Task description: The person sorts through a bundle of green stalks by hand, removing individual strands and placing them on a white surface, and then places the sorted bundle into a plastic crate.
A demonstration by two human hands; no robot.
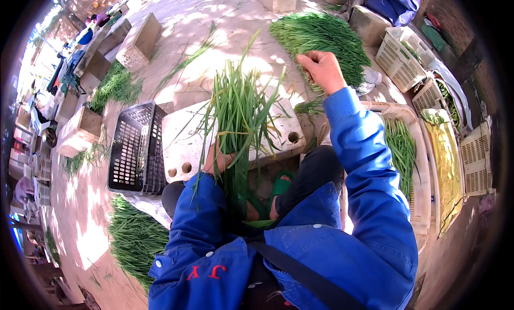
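Note:
A loose bunch of garlic chives, long flat green leaves with some yellowed ones, stands upright above the white slab in front of my knees. My left hand is closed around its lower part, and leaves partly cover the fingers. Raised to the right, my right hand is apart from the bunch, its thumb and fingers curled together. Whatever it may pinch is too small to make out. Behind that hand spreads a large heap of chives on the ground.
A black slatted crate stands left of the slab. Another chive pile lies by my left side. To my right is a pale tub with chives, beside a yellow sack. Concrete blocks and a beige crate stand farther off.

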